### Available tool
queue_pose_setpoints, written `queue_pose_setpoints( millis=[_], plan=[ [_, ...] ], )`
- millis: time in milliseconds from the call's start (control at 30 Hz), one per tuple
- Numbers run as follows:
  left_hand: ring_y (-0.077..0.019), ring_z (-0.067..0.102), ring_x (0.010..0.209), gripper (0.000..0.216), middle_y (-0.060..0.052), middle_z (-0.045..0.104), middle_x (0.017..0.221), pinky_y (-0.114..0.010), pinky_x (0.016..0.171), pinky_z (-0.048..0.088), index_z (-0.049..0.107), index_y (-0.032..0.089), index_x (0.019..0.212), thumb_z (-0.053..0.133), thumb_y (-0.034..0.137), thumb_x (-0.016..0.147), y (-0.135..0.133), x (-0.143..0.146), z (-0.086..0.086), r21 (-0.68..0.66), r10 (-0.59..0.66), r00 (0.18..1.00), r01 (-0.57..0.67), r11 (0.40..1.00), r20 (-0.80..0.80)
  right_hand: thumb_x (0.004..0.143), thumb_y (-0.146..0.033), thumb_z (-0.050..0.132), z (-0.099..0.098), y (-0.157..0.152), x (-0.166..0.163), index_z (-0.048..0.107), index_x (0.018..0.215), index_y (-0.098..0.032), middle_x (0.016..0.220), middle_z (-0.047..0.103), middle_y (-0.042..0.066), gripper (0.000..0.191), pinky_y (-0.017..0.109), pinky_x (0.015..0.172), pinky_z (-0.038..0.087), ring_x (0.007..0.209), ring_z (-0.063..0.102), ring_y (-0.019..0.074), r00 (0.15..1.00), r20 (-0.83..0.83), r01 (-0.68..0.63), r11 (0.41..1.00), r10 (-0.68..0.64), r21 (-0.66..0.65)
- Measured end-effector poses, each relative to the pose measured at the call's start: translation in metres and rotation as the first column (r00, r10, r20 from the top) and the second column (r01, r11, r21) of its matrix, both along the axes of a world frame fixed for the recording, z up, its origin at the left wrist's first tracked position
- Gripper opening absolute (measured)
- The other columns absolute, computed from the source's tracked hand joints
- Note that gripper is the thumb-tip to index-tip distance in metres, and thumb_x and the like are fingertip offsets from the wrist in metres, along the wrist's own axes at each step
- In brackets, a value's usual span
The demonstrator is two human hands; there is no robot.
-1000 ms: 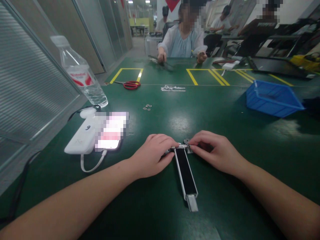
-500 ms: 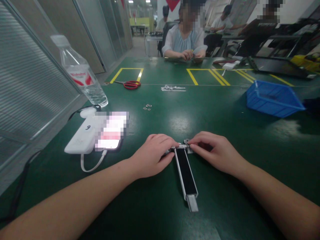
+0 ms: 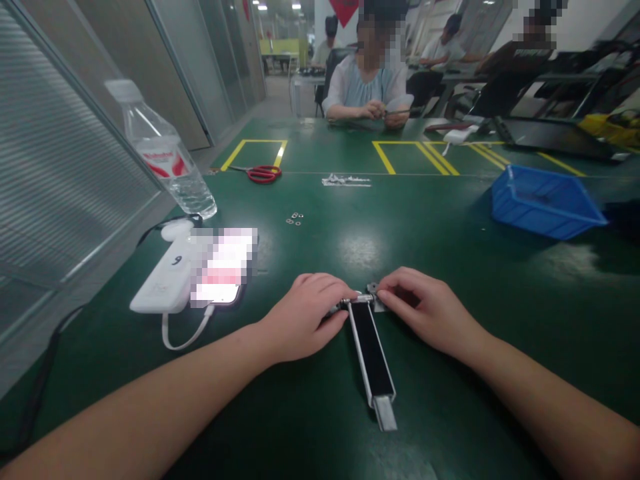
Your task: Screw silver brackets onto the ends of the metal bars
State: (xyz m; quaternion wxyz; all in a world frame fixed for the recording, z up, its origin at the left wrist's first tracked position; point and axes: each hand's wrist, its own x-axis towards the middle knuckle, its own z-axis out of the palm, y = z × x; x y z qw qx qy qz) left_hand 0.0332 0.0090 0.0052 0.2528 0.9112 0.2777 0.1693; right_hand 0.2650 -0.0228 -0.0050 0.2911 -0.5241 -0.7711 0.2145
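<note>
Forearms [image 3: 150,400] reach in from both near corners across the green tabletop [image 3: 280,427]. Between them, near the middle, a long metal frame with a black inlay [image 3: 373,350] lies at a slight slant, its silver tab [image 3: 385,413] jutting from the near end. A short metal crosspiece [image 3: 363,299] sits at the frame's far end. The left hand [image 3: 307,319] has thumb and fingers closed on the left end of that crosspiece; the right hand [image 3: 430,307] pinches a small metal bracket [image 3: 373,289] at the right end, its exact contact partly hidden by the fingertips.

To the left, a white cable [image 3: 165,333] loops between a white power bank [image 3: 163,283] and a lit phone [image 3: 225,267] just beside it. Beyond these stands a water bottle [image 3: 167,160], which appears tilted. Small metal rings [image 3: 295,215] lie mid-table, with a blue bin [image 3: 550,203] farther right. Past the rings are thin white pieces [image 3: 346,181] and red-handled scissors [image 3: 265,175], left of them. At the far edge a co-worker [image 3: 367,90] sits, both hands together.
</note>
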Motion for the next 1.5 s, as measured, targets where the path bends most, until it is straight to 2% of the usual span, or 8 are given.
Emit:
queue_pose_setpoints(
  millis=[167,333,500,933,1500],
  plan=[
    [-0.0232,0.055,0.112,0.024,-0.007,0.065,0.114,-0.044,0.097,0.038,0.056,0.020,0.112,0.049,0.016,0.089,0.0011,0.0001,0.0035,-0.022,0.004,1.000,-0.004,1.000,0.007,0.092,-0.026,0.050,0.0006,0.0015,-0.0020,0.063,0.085,-0.019,0.080,0.063,0.005,0.016,0.030,0.061,0.048,0.071,0.059,0.0174,1.000,-0.009,0.012,0.999,-0.012,-0.044],
    [-0.0232,0.055,0.112,0.024,-0.007,0.065,0.114,-0.045,0.097,0.038,0.056,0.021,0.112,0.049,0.017,0.089,0.0016,0.0005,0.0063,-0.045,0.007,1.000,-0.007,0.999,-0.003,0.094,-0.025,0.049,0.0045,0.0021,-0.0002,0.063,0.087,-0.020,0.082,0.064,0.005,0.017,0.031,0.066,0.049,0.074,0.060,0.0170,0.999,-0.044,-0.033,0.998,0.030,-0.050],
    [-0.0230,0.055,0.112,0.025,-0.007,0.065,0.113,-0.045,0.098,0.037,0.056,0.021,0.112,0.048,0.016,0.089,0.0020,0.0000,0.0058,-0.056,0.002,1.000,-0.002,0.998,0.007,0.087,-0.022,0.057,0.0085,0.0029,0.0028,0.065,0.089,-0.020,0.077,0.060,0.003,0.008,0.026,0.054,0.044,0.063,0.054,0.0135,0.995,-0.045,-0.094,0.995,0.093,-0.028],
    [-0.0224,0.055,0.112,0.024,-0.006,0.065,0.113,-0.044,0.097,0.038,0.056,0.020,0.111,0.050,0.013,0.089,0.0001,0.0006,0.0055,-0.025,0.008,1.000,-0.008,1.000,-0.011,0.089,-0.019,0.055,0.0047,0.0008,0.0029,0.063,0.090,-0.020,0.075,0.055,0.001,0.008,0.025,0.055,0.042,0.063,0.052,0.0131,0.997,0.008,-0.074,0.997,0.074,-0.030],
    [-0.0227,0.055,0.112,0.024,-0.006,0.065,0.113,-0.044,0.097,0.038,0.056,0.020,0.111,0.051,0.013,0.089,0.0005,0.0010,0.0042,-0.005,0.006,1.000,-0.006,1.000,-0.011,0.086,-0.022,0.058,0.0012,0.0016,0.0044,0.063,0.086,-0.020,0.073,0.053,0.000,0.005,0.025,0.053,0.040,0.059,0.050,0.0120,0.996,-0.048,-0.070,0.997,0.068,-0.024]
  ],
)
